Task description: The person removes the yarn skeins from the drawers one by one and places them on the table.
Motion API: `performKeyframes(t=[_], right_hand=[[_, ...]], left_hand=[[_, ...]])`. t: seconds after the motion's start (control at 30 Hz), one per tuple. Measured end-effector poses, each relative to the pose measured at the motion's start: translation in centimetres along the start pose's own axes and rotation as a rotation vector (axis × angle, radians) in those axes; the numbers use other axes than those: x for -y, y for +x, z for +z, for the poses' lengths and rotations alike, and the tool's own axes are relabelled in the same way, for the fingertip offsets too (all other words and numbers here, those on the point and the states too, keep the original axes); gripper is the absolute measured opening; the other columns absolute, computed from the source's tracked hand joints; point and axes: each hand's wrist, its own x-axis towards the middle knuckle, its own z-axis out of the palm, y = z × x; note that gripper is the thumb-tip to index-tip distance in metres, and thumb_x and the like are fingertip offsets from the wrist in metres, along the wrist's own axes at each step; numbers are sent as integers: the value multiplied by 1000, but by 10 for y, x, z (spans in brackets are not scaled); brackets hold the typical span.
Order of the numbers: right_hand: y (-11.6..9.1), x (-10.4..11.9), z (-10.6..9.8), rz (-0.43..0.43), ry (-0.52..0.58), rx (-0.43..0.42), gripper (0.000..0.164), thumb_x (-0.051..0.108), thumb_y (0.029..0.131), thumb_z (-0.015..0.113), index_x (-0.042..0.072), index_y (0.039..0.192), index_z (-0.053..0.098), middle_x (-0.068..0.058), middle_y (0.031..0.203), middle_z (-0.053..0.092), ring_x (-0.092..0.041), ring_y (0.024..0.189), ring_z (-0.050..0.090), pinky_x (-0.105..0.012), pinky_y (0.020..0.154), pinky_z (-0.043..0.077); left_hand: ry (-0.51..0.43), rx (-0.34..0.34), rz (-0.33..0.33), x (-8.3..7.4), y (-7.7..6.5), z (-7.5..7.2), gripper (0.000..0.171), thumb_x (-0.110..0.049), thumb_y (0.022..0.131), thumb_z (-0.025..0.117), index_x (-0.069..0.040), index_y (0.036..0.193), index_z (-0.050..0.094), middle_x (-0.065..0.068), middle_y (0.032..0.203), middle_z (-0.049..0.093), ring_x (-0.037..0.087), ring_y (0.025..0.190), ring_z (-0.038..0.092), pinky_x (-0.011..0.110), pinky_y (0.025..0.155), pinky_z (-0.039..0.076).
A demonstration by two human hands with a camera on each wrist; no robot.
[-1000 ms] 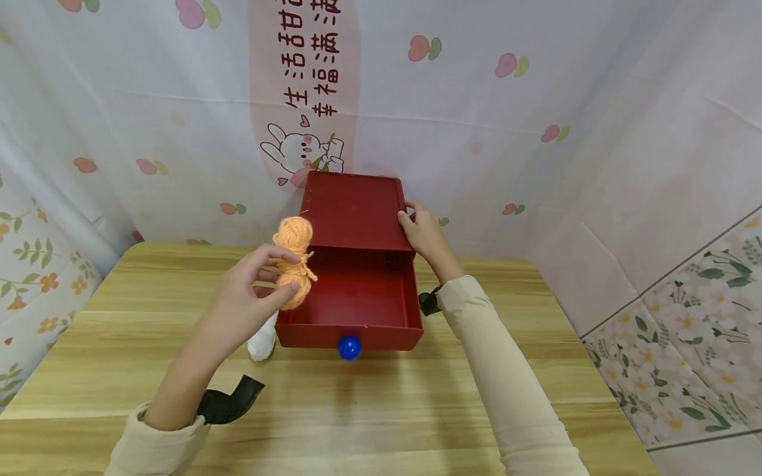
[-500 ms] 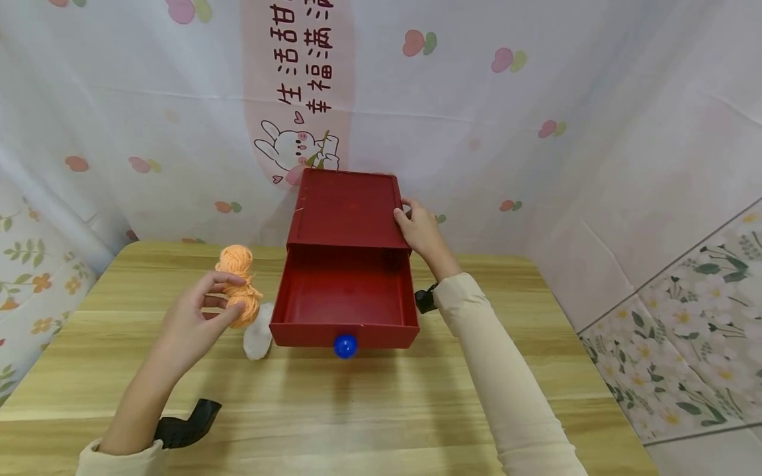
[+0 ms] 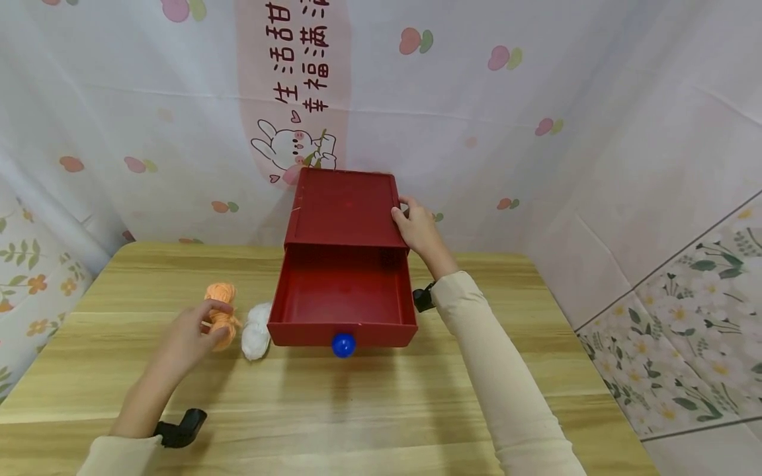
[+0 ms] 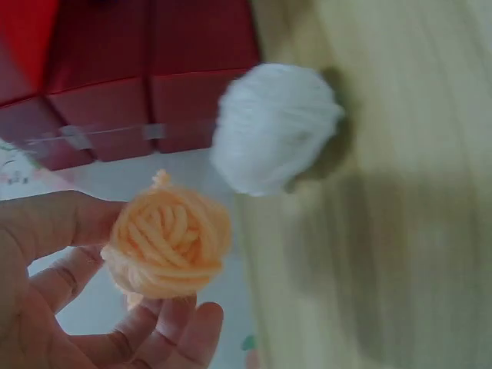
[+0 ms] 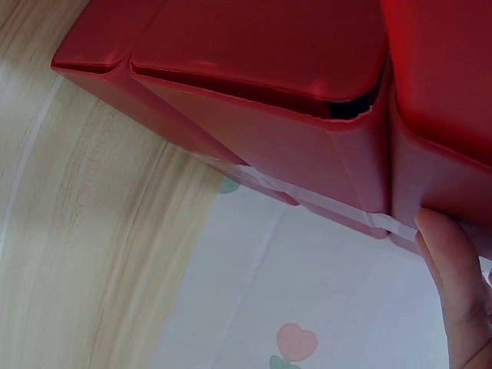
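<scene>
My left hand [image 3: 189, 337] holds a skein of orange yarn [image 3: 221, 293] low over the table, thumb on one side and fingers on the other. In the left wrist view the round end of the orange yarn [image 4: 173, 242] faces the camera. Just right of it lies a skein of white yarn [image 3: 256, 334]. A red box [image 3: 348, 208] stands at the back with its drawer [image 3: 345, 291] pulled out, bare inside, with a blue ball knob [image 3: 343, 345]. My right hand [image 3: 421, 231] rests against the box's right side; in the right wrist view a straight finger [image 5: 452, 254] touches its wall.
The wooden table [image 3: 357, 423] carries everything. Behind it hangs a white curtain [image 3: 464, 132] with fruit prints, close to the box's back. A tiled wall [image 3: 684, 317] stands at the right. Black wrist mounts [image 3: 181, 430] stick out from the sleeves.
My left hand has carried the orange yarn from beside the open drawer leftward and down, to the left of the white yarn. My right hand has stayed at the box's side.
</scene>
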Motion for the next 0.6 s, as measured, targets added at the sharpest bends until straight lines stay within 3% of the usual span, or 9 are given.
performKeyframes(t=[0.27,0.43,0.6], right_hand=[[1,0,1,-1,9,-8,49,30,100,38,8,144,31,-18,114,58,-29,97,60,-40,81,52],[1,0,1,1,5,-12,49,29,100,38,8,144,32,-18,113,58,-29,96,60,-40,80,52],[0,-1,2,8,2,-9,49,30,100,38,9,144,31,-17,114,58,-28,97,60,-40,80,52]], left_hand=[[161,36,-38,8,7,13,31,-4,82,56,0,113,55,37,101,48,24,63,42,29,48,32],[256,51,-21,13,10,22,27,-4,81,59,-2,108,58,34,94,51,29,65,45,34,51,37],[266,72,-12,14,10,31,24,-10,85,62,-4,108,60,32,93,55,37,73,54,42,56,44]])
